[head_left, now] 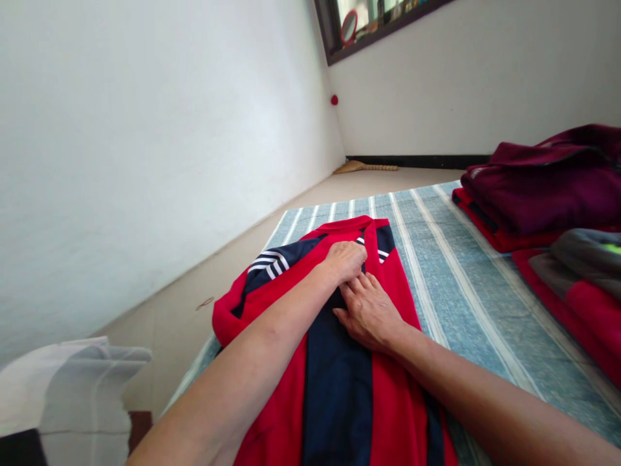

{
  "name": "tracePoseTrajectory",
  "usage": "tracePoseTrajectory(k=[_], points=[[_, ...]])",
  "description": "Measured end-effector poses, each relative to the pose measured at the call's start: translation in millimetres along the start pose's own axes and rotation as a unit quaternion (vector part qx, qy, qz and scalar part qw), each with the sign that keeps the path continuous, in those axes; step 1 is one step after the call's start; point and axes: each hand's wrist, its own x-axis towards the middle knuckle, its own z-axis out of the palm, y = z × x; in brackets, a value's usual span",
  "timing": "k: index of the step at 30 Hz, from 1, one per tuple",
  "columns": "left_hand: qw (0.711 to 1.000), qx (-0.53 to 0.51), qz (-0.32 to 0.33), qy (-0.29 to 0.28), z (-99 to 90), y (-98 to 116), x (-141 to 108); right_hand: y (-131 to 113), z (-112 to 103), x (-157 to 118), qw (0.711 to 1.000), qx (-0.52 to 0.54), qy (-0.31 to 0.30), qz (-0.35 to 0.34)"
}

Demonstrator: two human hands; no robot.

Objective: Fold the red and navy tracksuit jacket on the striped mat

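Head view: hands [369,317] on red-and-navy jersey [337,382]

Striped blue mat [466,310] gives passage right of the red jersey [395,401]; folded maroon stack [543,188] blocks upper right; white wall [145,162] bounds left.

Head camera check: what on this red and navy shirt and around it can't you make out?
Neck front of the red and navy shirt: hidden by the left hand and right hand, head view.
Shirt's lower end: cut off by the bottom edge, head view.
Maroon garment: cut off by the right edge.
Pale translucent thing: blurred, lower left.
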Motion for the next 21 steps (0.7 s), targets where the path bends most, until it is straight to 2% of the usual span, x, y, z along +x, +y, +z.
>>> tracePoseTrajectory(k=[4, 7, 12, 16, 21], points=[[0.999, 0.019, 0.024, -0.016, -2.8, 0, 4, 0, -1, 0, 1.000, -0.008, -0.004, 0.000], [0.999, 0.040, 0.030, -0.003, -4.6, -7, 2, -1, -1, 0, 1.000, -0.017, -0.010, -0.002], [0.996, 0.070, 0.006, 0.045, -6.2, -46, -22, -2, -1, -1, 1.000, -0.027, -0.006, -0.002], [0.994, 0.064, -0.054, 0.076, -9.5, -94, -69, -2, 0, -2, 1.000, -0.028, 0.001, -0.002], [0.966, 0.074, -0.240, 0.061, -3.7, -158, -161, 0, 2, -3, 1.000, -0.029, 0.001, 0.000]])
